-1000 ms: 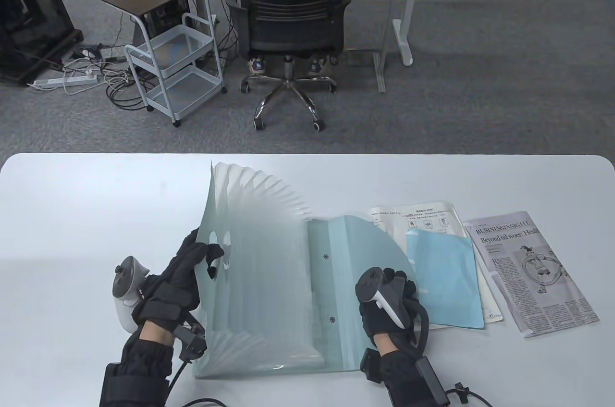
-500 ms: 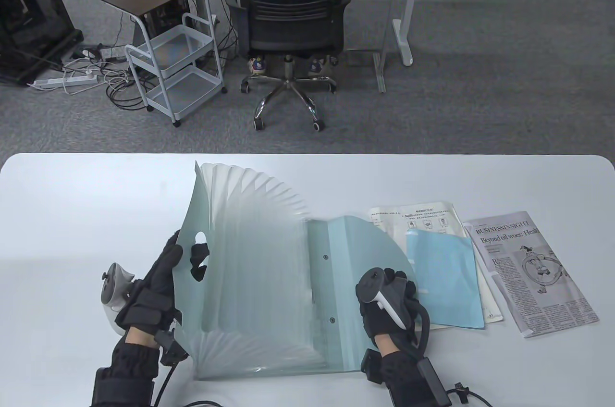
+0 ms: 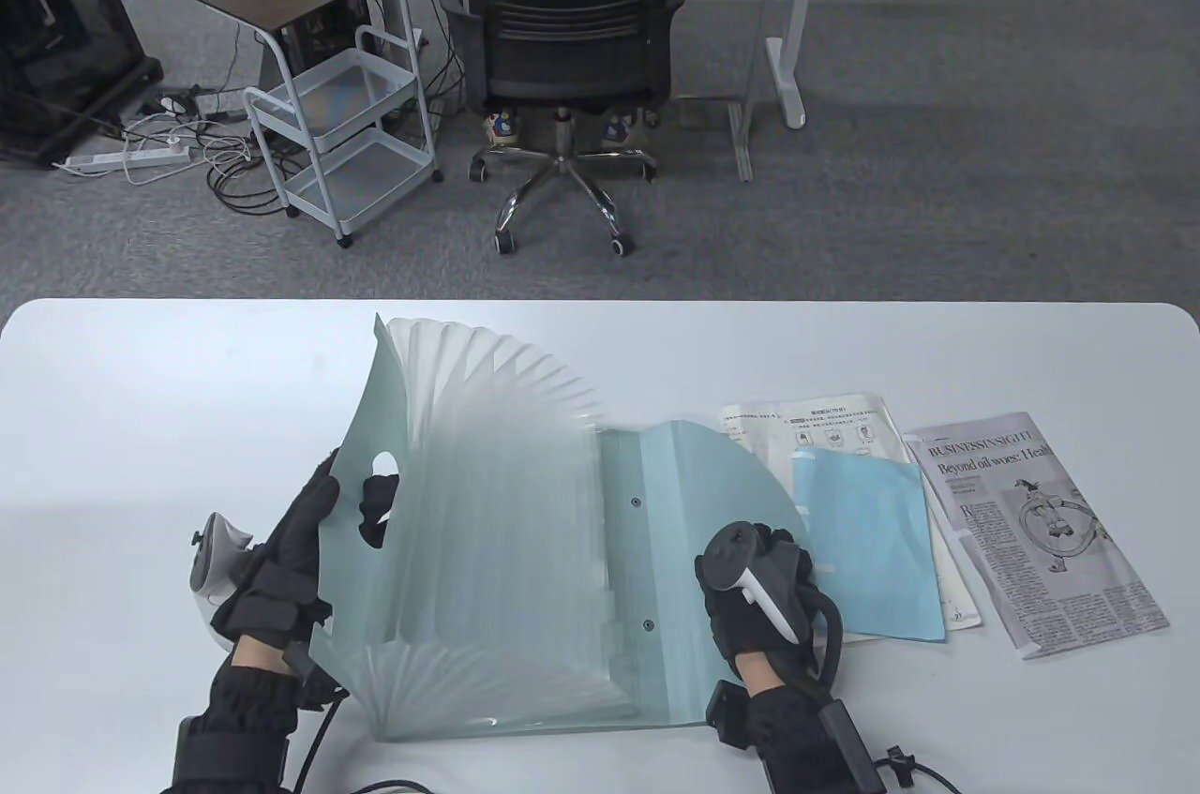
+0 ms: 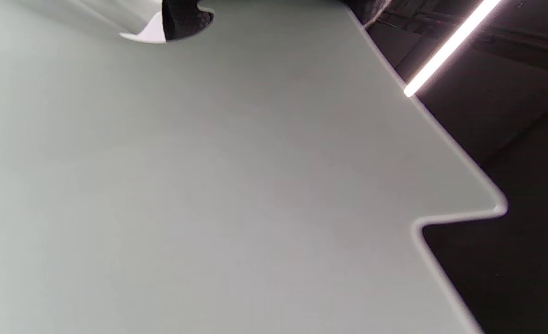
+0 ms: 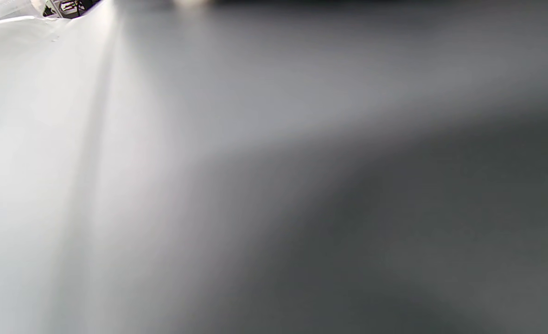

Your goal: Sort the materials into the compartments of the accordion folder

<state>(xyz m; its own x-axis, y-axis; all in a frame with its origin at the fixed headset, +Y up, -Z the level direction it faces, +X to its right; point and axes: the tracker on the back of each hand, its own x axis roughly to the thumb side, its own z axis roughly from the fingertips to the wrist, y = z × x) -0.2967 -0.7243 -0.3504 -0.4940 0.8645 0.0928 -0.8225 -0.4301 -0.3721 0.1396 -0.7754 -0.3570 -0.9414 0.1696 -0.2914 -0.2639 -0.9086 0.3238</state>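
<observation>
Both hands on accordion folder (image 3: 525, 550), left hand (image 3: 281, 550) gripping its cover, right hand (image 3: 759, 588) flat, wrist views blurred plastic only.

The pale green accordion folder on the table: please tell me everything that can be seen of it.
The pale green translucent plastic accordion folder lies fanned open on the white table. Its white pleats spread in an arc. The left hand grips the raised front cover, fingers showing through the handle cut-out. The right hand rests on the flat flap with two dark snaps, which overlaps the printed sheets.
</observation>
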